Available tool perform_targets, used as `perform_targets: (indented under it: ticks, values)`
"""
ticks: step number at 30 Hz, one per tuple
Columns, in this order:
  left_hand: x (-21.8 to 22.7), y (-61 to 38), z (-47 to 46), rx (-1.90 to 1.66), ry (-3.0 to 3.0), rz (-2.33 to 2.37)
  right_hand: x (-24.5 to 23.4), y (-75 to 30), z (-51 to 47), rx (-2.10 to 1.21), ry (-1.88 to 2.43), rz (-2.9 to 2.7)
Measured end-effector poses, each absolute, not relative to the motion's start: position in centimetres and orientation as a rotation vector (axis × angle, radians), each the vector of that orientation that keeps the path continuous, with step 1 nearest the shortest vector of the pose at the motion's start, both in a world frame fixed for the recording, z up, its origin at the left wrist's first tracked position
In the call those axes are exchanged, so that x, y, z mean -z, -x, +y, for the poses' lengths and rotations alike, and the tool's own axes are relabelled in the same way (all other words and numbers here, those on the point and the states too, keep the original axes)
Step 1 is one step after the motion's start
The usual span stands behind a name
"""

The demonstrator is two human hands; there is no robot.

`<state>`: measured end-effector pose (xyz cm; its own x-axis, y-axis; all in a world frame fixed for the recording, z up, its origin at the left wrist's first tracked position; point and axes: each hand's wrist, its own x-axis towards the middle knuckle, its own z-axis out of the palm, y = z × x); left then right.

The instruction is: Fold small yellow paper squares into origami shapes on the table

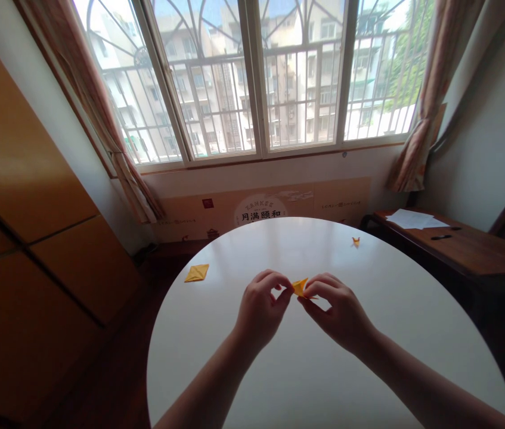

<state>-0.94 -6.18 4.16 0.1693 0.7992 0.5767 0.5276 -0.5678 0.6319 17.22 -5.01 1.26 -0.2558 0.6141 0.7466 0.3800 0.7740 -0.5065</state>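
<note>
Left hand (263,307) and right hand (340,311) pinch the folded paper (299,287) between fingertips, over table (308,375). Light pressure likely best: steady one side, crease the other. From hands: yellow square (197,273) 9 o'clock; small fold (356,242) 2 o'clock; window (258,119) 12.

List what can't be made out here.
All in the head view:
Held yellow paper: partly covered by left hand and right hand.
Small orange piece: folds too small to tell.
Loose sheets: any writing too small to read.
Printed board: lower middle hidden behind the round table.
Round table: near side cut off by frame.
</note>
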Motion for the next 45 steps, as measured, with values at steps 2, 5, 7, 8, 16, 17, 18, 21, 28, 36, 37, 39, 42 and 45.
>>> perform_targets:
  ticks: [2,5,7,8,16,17,18,21,28,36,37,39,42,45]
  values:
    - [-4.1,1.0,-6.3,-1.371,-2.235,1.286,-1.3,-17.3,-5.0,-0.258,0.783,-1.877]
    - [-3.9,1.0,-6.3,-1.364,-2.329,1.315,-1.2,-17.4,-5.0,-0.243,0.796,-1.883]
    - [-3.8,1.0,-6.3,-1.357,-2.38,1.322,-1.1,-17.4,-4.9,-0.244,0.799,-1.888]
    - [-3.8,1.0,-6.3,-1.361,-2.402,1.318,-1.0,-17.3,-5.0,-0.25,0.801,-1.888]
    - [-4.5,1.4,-6.9,-1.459,-2.578,1.114,-1.9,-17.4,-5.4,-0.55,0.662,-1.774]
    - [-4.6,1.4,-6.9,-1.462,-2.596,1.1,-1.9,-17.5,-5.4,-0.597,0.66,-1.749]
    - [-4.6,1.5,-6.9,-1.461,-2.612,1.09,-1.8,-17.5,-5.4,-0.636,0.672,-1.718]
    - [-4.8,1.6,-6.9,-1.435,-2.653,1.061,-1.4,-17.6,-5.1,-0.728,0.729,-1.61]
    - [-5.0,1.6,-7.4,-1.343,-2.813,1.007,-1.1,-17.0,-5.0,-1.045,0.683,-1.58]
    - [-4.7,1.5,-7.9,-1.216,-2.916,1.048,-0.7,-16.0,-5.5,-1.07,0.653,-1.556]
    - [-4.7,1.4,-7.9,-1.268,-2.881,1.027,-0.7,-16.0,-5.5,-1.062,0.655,-1.548]
    - [-4.7,1.3,-7.9,-1.418,-2.77,1.005,-0.7,-16.2,-5.4,-1.014,0.67,-1.533]
    - [-4.7,0.9,-7.8,-1.609,-2.51,1.081,-0.7,-16.6,-5.1,-0.878,0.705,-1.523]
    - [-4.7,0.5,-7.6,-1.559,-2.202,1.202,-0.6,-17.0,-4.7,-0.734,0.744,-1.527]
